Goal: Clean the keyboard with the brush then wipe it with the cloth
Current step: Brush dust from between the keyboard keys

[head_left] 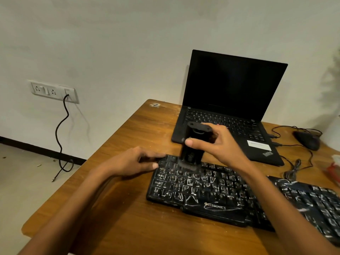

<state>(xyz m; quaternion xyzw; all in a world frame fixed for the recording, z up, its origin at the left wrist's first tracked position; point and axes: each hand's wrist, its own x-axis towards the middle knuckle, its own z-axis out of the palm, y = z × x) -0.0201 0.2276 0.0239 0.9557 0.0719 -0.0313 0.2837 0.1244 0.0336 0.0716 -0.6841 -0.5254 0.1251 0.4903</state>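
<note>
A black keyboard point(211, 188), streaked with white dust, lies across the wooden table point(128, 218). My right hand point(217, 144) grips a black brush point(193, 146) held upright, its bristles down on the keyboard's top-left rows. My left hand point(136, 161) holds the keyboard's far left corner, thumb on the keys and fingers curled over the edge. No cloth is clearly visible.
An open black laptop point(230, 100) with a dark screen stands behind the keyboard. A black mouse point(307, 140) and its cables lie at the right. A red-and-white item point(334, 166) sits at the right edge. A wall socket point(53, 91) with a hanging cable is at the left.
</note>
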